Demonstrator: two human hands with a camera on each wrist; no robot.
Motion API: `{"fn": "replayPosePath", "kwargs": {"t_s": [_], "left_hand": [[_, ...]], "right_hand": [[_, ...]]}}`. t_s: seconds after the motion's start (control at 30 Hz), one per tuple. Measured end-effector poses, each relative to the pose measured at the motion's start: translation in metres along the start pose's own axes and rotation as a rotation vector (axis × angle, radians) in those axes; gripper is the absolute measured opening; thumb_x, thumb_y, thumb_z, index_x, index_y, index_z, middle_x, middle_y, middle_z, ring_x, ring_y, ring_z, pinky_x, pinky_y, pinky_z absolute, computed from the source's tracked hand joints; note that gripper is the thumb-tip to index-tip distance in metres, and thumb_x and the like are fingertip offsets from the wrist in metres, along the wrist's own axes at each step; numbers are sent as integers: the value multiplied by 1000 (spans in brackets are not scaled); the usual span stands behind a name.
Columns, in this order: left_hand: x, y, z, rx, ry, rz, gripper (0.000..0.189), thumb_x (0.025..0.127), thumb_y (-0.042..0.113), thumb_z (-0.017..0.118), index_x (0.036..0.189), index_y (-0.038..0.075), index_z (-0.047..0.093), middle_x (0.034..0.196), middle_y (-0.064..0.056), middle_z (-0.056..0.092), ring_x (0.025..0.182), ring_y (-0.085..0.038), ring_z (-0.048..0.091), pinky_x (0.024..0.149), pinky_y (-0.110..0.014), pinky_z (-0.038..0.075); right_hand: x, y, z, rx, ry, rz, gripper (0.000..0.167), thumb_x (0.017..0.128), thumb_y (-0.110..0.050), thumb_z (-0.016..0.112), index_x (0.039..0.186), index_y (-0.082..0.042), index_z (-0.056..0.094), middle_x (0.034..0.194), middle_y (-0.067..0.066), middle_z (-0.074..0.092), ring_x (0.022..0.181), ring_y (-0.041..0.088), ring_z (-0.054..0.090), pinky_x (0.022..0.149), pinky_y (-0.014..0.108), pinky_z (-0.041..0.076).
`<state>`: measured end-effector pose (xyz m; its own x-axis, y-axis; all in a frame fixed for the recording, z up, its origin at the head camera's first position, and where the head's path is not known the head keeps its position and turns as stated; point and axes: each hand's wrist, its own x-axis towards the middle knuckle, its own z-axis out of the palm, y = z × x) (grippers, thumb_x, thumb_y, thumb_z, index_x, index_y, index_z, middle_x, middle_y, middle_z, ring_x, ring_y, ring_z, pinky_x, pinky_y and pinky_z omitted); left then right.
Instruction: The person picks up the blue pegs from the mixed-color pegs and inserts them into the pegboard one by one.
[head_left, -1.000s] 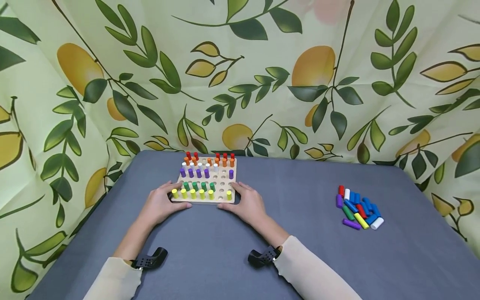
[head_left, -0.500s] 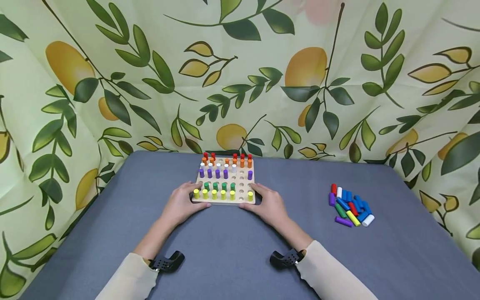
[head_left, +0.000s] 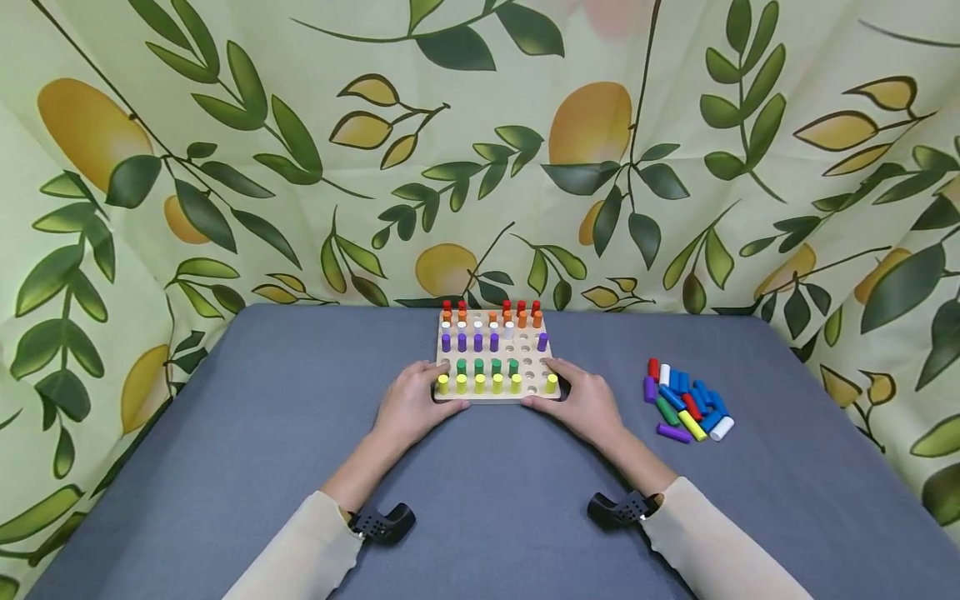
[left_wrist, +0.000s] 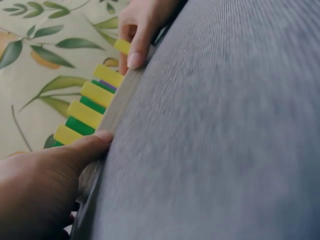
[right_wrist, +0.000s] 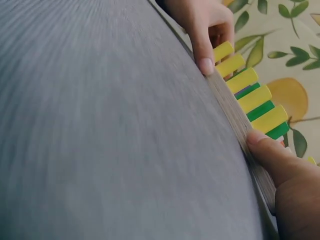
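A light wooden pegboard (head_left: 495, 399) lies near the table's far edge, carrying rows of yellow, green, purple, white, orange and red pegs. My left hand (head_left: 408, 408) grips its near left corner, thumb along the front edge. At the near right corner my right hand (head_left: 588, 408) holds it the same way. Several holes show bare, mainly towards the board's right side. In the left wrist view the left thumb presses the board's front side (left_wrist: 120, 100) below the yellow pegs (left_wrist: 85, 114). The right wrist view shows the right thumb on that same side (right_wrist: 232, 102).
Right of the board lies a loose pile of pegs, with blue pegs (head_left: 672, 397), a yellow peg (head_left: 692, 426), a purple peg (head_left: 673, 433) and a white peg (head_left: 722, 428) among others. A leaf-patterned cloth (head_left: 480, 192) rises behind the grey table (head_left: 495, 500).
Both hands have moved the pegboard to the right across the table, closer to the loose pegs. The pegs in it keep their places. The head view has shifted slightly.
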<state>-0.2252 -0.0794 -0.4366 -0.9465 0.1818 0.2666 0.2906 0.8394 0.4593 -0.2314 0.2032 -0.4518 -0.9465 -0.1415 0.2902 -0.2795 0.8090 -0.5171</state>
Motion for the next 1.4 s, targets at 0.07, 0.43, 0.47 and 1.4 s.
{"fn": "replayPosePath", "kwargs": {"t_s": [0.07, 0.43, 0.47, 1.4], "left_hand": [[6, 7, 7, -11, 10, 17, 69, 75, 47, 87, 131, 11, 70, 129, -20, 68, 119, -36, 65, 97, -53, 55], [11, 0, 18, -176, -47, -73, 77, 73, 49, 88, 138, 16, 63, 137, -15, 60, 131, -36, 55, 105, -58, 48], [10, -1, 17, -174, -44, -75, 77, 73, 48, 88, 138, 15, 63, 139, -16, 60, 133, -37, 54, 106, -60, 47], [13, -2, 14, -154, -99, -83, 78, 78, 49, 84, 141, 12, 59, 149, -25, 51, 141, -45, 47, 111, -66, 40]], "right_hand": [[-1, 9, -8, -12, 6, 1, 83, 76, -56, 83, 142, -10, 60, 142, 19, 61, 131, 39, 59, 106, 56, 50], [-3, 16, -10, 16, -11, -25, 77, 82, -54, 79, 141, -9, 61, 142, 17, 62, 135, 36, 57, 112, 55, 46], [-2, 14, -10, 41, -26, -11, 74, 83, -53, 78, 141, -9, 61, 142, 17, 62, 135, 36, 56, 113, 55, 45], [-9, 73, -187, 37, -68, 197, 57, 98, -47, 63, 138, -5, 61, 127, 20, 71, 114, 36, 67, 88, 37, 55]]}}
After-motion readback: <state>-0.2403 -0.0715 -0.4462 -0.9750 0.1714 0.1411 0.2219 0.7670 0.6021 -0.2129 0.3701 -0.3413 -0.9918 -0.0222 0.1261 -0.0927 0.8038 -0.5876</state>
